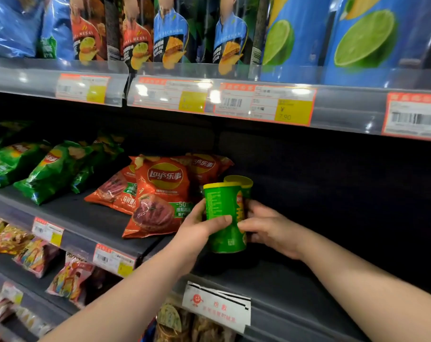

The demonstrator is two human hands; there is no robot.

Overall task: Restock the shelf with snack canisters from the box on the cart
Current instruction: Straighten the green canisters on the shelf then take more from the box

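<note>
A green snack canister with a yellow lid stands upright on the dark middle shelf. My left hand grips its left side, thumb across the front. My right hand holds its right side with curled fingers. A second green canister stands right behind it, mostly hidden. The box and the cart are out of view.
Red chip bags lie just left of the canisters, green chip bags further left. To the right the shelf runs dark and bare. Tall chip bags fill the shelf above, and small snack packs the shelf below. Price tags line the edges.
</note>
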